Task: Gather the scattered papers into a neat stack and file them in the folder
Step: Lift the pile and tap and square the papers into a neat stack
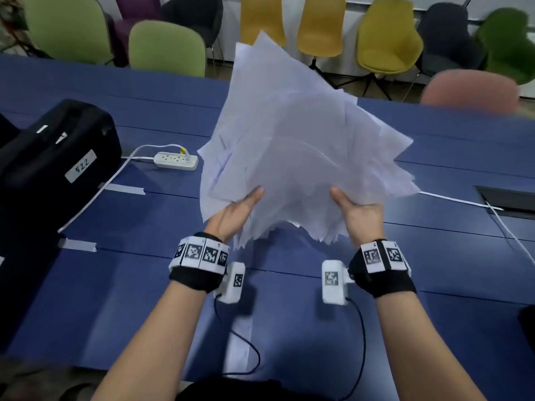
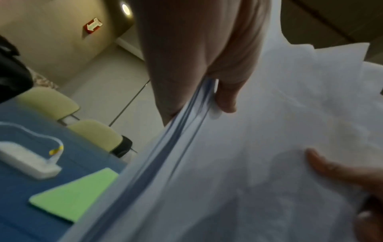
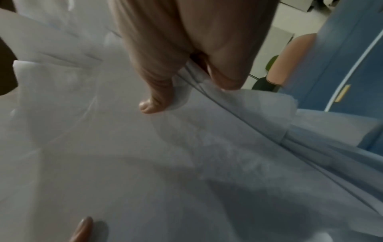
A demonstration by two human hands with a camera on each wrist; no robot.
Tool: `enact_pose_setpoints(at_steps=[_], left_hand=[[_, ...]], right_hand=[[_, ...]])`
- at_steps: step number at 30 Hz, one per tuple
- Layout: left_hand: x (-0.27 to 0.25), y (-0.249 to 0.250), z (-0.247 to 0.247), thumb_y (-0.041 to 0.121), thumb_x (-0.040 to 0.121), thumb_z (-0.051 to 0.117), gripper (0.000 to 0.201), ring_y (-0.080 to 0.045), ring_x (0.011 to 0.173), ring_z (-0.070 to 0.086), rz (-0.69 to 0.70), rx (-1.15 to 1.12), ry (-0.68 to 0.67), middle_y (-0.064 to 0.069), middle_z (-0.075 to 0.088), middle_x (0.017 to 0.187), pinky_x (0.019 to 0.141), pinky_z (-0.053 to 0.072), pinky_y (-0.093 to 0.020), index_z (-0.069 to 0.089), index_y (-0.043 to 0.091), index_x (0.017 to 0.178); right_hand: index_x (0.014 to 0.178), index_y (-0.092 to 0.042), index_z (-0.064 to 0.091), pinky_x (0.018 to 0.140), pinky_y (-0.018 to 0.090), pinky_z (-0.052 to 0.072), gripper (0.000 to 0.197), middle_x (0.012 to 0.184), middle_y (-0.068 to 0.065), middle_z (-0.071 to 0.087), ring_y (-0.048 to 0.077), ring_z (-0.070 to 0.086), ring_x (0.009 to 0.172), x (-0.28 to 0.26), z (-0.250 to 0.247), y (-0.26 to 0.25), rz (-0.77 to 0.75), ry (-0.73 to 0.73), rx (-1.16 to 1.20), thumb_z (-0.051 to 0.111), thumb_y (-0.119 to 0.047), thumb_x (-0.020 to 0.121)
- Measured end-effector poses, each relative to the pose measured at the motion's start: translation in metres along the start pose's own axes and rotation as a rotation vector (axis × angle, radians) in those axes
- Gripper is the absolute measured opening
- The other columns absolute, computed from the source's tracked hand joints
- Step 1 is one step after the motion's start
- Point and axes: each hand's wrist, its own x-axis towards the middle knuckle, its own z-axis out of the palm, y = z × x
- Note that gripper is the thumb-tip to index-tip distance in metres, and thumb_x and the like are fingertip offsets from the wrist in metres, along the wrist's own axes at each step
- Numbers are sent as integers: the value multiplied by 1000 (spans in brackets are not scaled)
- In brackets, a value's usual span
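Observation:
A loose, uneven bundle of white papers (image 1: 301, 146) is lifted upright above the blue table (image 1: 144, 299), its corners fanned out in all directions. My left hand (image 1: 236, 214) grips the bundle's lower left edge, thumb on the near face. At the lower right edge my right hand (image 1: 360, 212) grips it the same way. In the left wrist view the thumb (image 2: 225, 98) presses the sheets' (image 2: 269, 147) edge, and the right wrist view shows the thumb (image 3: 153, 101) on the paper (image 3: 124, 155). A green folder (image 2: 72, 194) lies flat on the table left of the papers, hidden in the head view.
A black bag (image 1: 55, 157) with a white label sits at the table's left. A white power strip (image 1: 176, 161) and its cable lie beside it. Tape strips (image 1: 124, 189) mark the tabletop. Coloured chairs (image 1: 166, 47) line the far side; a recessed cable hatch (image 1: 509, 201) is at right.

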Motion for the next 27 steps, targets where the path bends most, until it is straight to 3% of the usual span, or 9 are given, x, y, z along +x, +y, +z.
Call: enact_pose_setpoints(at_steps=[3,7,10,13,16,21,23,25,27], left_hand=[[5,-21,1,52,82,63,61,-12,134,43,-23,-47,26,6,52,138,111,27,-21,55,20,134],[14,-29,-14,51,65,79,74,-17,119,53,-87,12,74,1,58,128,100,37,-24,61,12,125],[19,-25,-26,45,44,92,82,-18,112,61,-111,-63,-26,3,67,114,98,43,-27,66,11,114],[15,-19,-18,39,66,83,58,-18,110,59,-112,35,-49,6,64,115,91,40,-23,62,18,116],[14,-14,-15,36,79,74,55,-11,108,53,-48,4,17,7,58,123,91,37,-20,56,14,125],[9,-15,-19,21,59,89,49,-16,104,66,21,-94,-88,-1,72,107,94,50,-27,71,10,103],[14,-20,-15,11,61,87,36,-18,101,68,4,-103,-60,-6,72,106,94,51,-28,70,12,92],[16,-24,-17,1,68,81,28,-9,91,71,-13,-136,-40,-4,73,96,82,54,-20,65,9,90],[13,-27,-20,3,68,81,28,-6,86,72,-9,-124,-70,1,74,89,85,56,-23,69,6,94]], right_hand=[[114,-5,61,66,-3,46,40,95,-4,65,-18,60,69,-13,-4,15,80,-76,-90,76,-13,78],[114,-5,64,73,17,54,40,89,-10,74,-3,70,79,-16,-14,28,104,-194,-93,72,6,76],[110,-5,64,76,19,57,35,87,-9,72,-8,68,70,-12,-18,29,176,-271,-149,71,5,78],[109,-6,65,71,5,51,29,97,-2,65,-3,65,80,-9,-12,34,152,-287,-214,72,-3,80],[106,-2,63,60,4,47,32,89,-5,68,-12,64,62,-6,-12,29,175,-189,-98,73,4,76],[96,-8,65,67,15,56,50,74,-12,76,1,71,70,-3,-29,32,297,-282,22,81,-11,48],[94,-13,64,74,17,55,40,71,-15,75,-4,70,67,-6,-30,44,354,-285,-1,79,-3,58],[91,-14,63,78,17,52,27,66,-18,73,-4,68,65,-7,-31,49,365,-259,-9,69,6,75],[87,-13,64,68,10,51,23,63,-18,72,-3,66,64,-7,-31,46,357,-258,-22,65,8,81]])
